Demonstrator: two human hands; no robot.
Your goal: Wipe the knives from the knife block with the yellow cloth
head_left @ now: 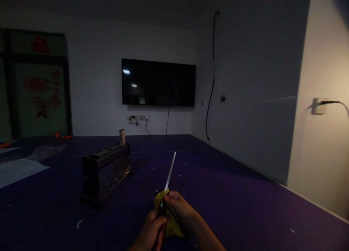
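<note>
My left hand [152, 225] is closed around the dark handle of a knife [170, 172]. Its long, narrow, shiny blade points up and away from me, slightly to the right. A yellow cloth [173, 227] with a dark edge is gripped in my right hand [180, 206], which pinches it around the base of the blade, just above the handle. Part of the cloth hangs below between the hands. To the left stands a dark knife block [109, 176] with slots on top, and one speckled handle [122, 137] sticks up from its far end.
The purple surface [231, 203] carries small white scraps. At the left lie a printed paper sheet [20, 171] and a clear plastic bag [47, 151], with small orange items [57, 134] behind. A television [158, 82] hangs on the far wall; a black cable [213, 72] hangs at right.
</note>
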